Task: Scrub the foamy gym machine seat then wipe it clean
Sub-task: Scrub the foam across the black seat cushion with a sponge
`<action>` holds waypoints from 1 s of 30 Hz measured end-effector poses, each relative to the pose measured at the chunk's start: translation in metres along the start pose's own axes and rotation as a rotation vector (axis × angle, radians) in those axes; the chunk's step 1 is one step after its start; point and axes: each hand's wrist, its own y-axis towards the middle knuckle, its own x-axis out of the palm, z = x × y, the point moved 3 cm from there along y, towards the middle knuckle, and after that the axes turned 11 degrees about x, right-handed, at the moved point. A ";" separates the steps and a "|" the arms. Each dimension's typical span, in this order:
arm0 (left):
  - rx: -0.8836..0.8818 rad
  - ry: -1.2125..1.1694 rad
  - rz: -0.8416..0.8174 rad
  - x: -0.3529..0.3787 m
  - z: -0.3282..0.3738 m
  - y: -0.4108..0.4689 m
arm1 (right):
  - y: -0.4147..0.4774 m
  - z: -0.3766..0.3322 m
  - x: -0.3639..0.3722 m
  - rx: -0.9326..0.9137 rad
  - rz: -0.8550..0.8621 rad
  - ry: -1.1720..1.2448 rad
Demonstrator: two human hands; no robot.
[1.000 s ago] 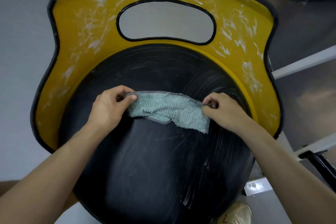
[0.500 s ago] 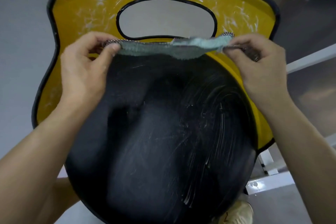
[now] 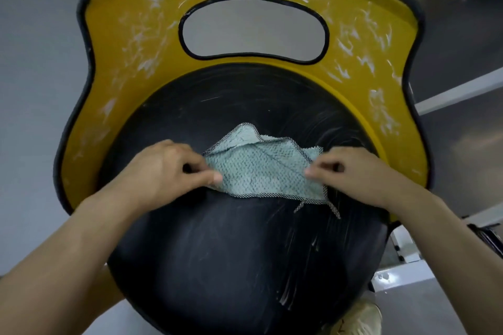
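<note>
The seat [image 3: 217, 253], a round black pad, fills the middle of the view; its near edge runs out of the bottom of the picture and the person's forearms cover parts of its sides. Thin white foam streaks [image 3: 313, 247] show on its right half, faint and hard to trace on the dark surface. On the seat's far half lies a pale green cloth [image 3: 261, 168] with a checked border, rumpled, its far corner folded up and a loose loop of trim trailing off its near right corner. The left hand [image 3: 166, 168] pinches the cloth's left edge between thumb and curled fingers; the right hand [image 3: 351, 171] pinches the right edge the same way, so the cloth sits stretched between them. Behind the seat rises a yellow shell [image 3: 130, 43] with a black rim, smeared with white foam [image 3: 362, 43], and an oval cutout [image 3: 253, 27] showing grey floor. Below the seat's near right edge part of a tan shoe [image 3: 356, 321] shows, cut off.
</note>
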 end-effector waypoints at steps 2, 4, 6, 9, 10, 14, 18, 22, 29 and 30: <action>-0.004 -0.009 0.168 -0.004 0.011 0.018 | 0.015 -0.011 -0.003 -0.016 0.227 -0.043; -0.028 0.017 0.260 0.001 0.020 0.036 | 0.028 -0.022 0.005 -0.002 0.291 -0.100; -0.102 0.011 0.250 0.013 0.021 0.049 | 0.037 -0.025 0.017 0.025 0.275 -0.136; -0.244 -0.065 0.301 0.022 0.011 0.056 | 0.039 -0.024 0.020 0.010 0.293 -0.033; -0.275 -0.080 0.304 0.024 0.009 0.058 | 0.040 -0.023 0.017 -0.006 0.288 0.003; -0.356 -0.235 0.280 0.026 0.005 0.061 | 0.043 -0.028 -0.001 -0.099 0.207 0.227; -0.363 -0.388 0.413 0.024 -0.004 0.056 | 0.058 -0.031 -0.021 -0.084 0.186 0.202; -0.442 -0.578 0.673 0.018 -0.011 0.050 | 0.073 -0.030 -0.029 -0.083 0.248 0.075; -0.481 -0.536 0.682 0.020 -0.013 0.049 | 0.106 -0.040 -0.037 -0.073 0.366 0.162; -0.485 -0.521 0.674 0.020 -0.013 0.049 | 0.114 -0.040 -0.040 -0.065 0.436 0.223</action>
